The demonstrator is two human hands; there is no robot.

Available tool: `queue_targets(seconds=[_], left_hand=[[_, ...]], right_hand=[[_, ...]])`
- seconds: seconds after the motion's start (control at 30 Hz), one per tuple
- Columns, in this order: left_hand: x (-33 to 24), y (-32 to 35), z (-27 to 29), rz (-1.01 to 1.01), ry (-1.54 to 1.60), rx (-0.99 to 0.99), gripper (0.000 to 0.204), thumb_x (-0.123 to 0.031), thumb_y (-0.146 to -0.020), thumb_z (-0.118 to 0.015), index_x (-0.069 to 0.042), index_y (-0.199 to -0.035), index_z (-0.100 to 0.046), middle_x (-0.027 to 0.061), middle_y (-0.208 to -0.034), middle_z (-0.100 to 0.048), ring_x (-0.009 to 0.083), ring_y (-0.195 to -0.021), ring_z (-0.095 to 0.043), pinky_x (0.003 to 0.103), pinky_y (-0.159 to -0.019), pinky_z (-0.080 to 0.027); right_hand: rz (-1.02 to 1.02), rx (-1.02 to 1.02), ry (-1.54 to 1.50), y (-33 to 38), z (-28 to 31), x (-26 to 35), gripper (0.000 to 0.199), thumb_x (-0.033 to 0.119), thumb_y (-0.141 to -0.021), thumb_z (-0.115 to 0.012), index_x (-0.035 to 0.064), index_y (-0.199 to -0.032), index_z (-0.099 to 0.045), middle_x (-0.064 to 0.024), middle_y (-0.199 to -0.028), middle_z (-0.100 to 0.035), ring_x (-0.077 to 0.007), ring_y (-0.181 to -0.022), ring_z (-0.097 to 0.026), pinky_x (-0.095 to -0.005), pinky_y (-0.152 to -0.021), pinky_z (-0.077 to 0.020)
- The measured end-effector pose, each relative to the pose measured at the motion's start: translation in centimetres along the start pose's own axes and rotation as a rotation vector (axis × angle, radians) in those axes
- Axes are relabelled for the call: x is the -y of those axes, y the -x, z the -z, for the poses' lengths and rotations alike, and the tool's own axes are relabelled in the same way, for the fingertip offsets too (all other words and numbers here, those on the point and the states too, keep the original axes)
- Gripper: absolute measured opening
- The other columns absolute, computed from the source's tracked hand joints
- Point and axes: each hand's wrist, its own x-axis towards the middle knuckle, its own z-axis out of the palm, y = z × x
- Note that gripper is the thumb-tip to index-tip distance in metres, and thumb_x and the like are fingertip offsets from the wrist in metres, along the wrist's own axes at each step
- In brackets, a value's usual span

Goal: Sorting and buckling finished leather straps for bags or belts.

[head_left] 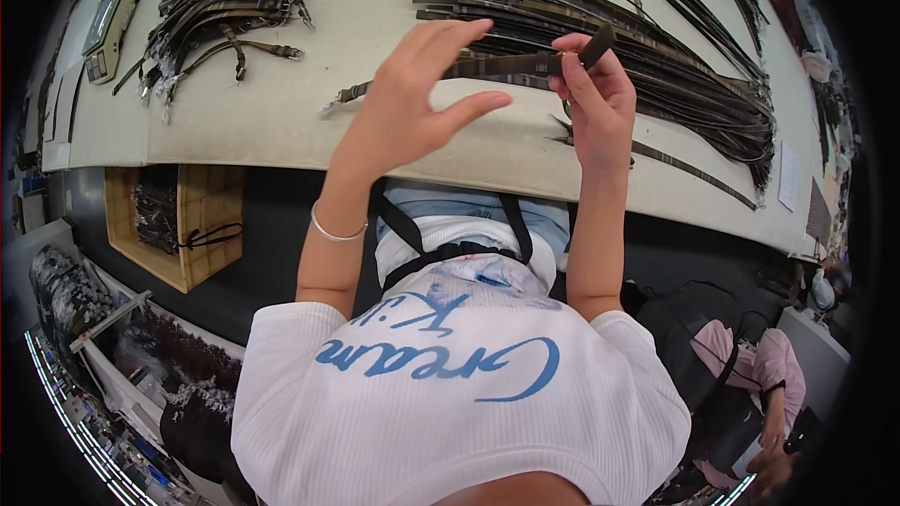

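Our right hand (pixel 595 98) is pinching the end of a dark strap (pixel 497 64) above the surface (pixel 281 122); our left hand (pixel 412 98) hovers beside it, fingers spread. We'd keep the strap taut and flat, no twisting.

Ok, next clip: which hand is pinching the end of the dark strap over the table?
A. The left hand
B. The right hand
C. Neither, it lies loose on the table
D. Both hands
B. The right hand pinches the dark strap near its end between thumb and fingers, while the left hand is spread open beside it, its fingers closed on nothing.
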Motion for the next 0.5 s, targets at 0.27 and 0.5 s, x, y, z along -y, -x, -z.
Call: queue_targets(seconds=[0.27, 0.5], left_hand=[[-1.0, -1.0, -3.5, 0.045, 0.221, 0.087, 0.038, -0.008, -0.081, -0.072, -0.002, -0.117, -0.063, 0.0088, -0.083, -0.065, 0.018, -0.071, -0.058, 0.027, -0.066, -0.046], [-0.4, -0.6, -4.0, 0.031, 0.283, 0.003, 0.03, -0.007, -0.082, -0.071, -0.001, -0.111, -0.066, 0.0061, -0.079, -0.064, 0.0124, -0.064, -0.052, 0.025, -0.058, -0.042]], right_hand=[[0.0, 0.075, -0.071, 0.4, -0.3, 0.0, 0.014, 0.009, -0.09, -0.063, 0.0044, -0.103, -0.061, -0.0018, -0.09, -0.064, -0.0063, -0.075, -0.056, -0.0204, -0.068, -0.0419], [0.033, 0.088, 0.006, 0.5, -0.1, -0.6, 0.017, 0.009, -0.092, -0.06, 0.0031, -0.108, -0.061, -0.0015, -0.097, -0.064, -0.0053, -0.083, -0.054, -0.021, -0.072, -0.0425]])
